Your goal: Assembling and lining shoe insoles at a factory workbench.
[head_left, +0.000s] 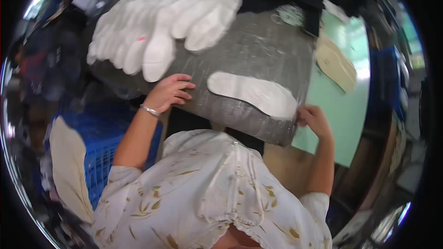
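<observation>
One insole (254,93) lies out alone, right hand (315,119) curled at its tip, hold unclear, left hand (170,93) spread and empty, the white pile (159,23) beyond done or waiting, can't tell!

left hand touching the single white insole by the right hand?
Apart. In the head view, a strip of grey tabletop shows between the left hand and the white insole.

Lower centre of frame: white short-sleeved blouse (184,186), scattered olive-gold leaf print (156,204). Pale looped cord (201,199) on front; gathered neckline (230,224) near bottom edge. Left hand (170,93): silvery bangle (150,110) at wrist.
</observation>
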Tool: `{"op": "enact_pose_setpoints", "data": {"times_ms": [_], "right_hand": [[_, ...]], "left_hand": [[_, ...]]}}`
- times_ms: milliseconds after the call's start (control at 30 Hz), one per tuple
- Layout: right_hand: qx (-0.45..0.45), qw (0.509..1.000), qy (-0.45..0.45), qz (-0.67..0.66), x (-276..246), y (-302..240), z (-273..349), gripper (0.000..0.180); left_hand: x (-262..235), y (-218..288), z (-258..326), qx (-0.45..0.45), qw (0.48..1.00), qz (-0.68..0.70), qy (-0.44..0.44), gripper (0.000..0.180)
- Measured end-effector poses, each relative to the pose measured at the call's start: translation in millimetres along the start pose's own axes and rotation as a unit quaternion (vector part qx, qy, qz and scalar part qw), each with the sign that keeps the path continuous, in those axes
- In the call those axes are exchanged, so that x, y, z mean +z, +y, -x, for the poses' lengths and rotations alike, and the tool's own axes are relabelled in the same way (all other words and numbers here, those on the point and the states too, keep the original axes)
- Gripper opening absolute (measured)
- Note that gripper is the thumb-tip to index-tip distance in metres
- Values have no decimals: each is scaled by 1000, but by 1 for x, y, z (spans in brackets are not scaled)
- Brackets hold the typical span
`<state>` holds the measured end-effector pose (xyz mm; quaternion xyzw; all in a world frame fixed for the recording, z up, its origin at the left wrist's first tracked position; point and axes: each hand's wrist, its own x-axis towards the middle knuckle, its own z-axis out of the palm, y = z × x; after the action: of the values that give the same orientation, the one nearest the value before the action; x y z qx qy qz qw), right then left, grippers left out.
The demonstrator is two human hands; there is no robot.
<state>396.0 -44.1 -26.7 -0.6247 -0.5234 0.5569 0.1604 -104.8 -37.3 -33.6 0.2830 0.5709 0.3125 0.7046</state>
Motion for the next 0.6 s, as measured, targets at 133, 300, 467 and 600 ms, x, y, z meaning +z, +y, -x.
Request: {"op": "enact_pose_setpoints", "data": {"times_ms": [133,300,467,600], "right_hand": [[8,987,136,88,-58,41,35,41],[24,961,258,92,-98,37,29,38],[-97,965,210,121,-92,-14,-17,27],[-136,972,141,130,-80,-60,-47,27]], "left_hand": [[-36,-47,31,200,956,-43,210,29],[-103,-65,139,406,569,-415,583,28],[-170,-104,257,264,387,-495,732,33],[-194,-134,334,188,384,-474,770,39]]}}
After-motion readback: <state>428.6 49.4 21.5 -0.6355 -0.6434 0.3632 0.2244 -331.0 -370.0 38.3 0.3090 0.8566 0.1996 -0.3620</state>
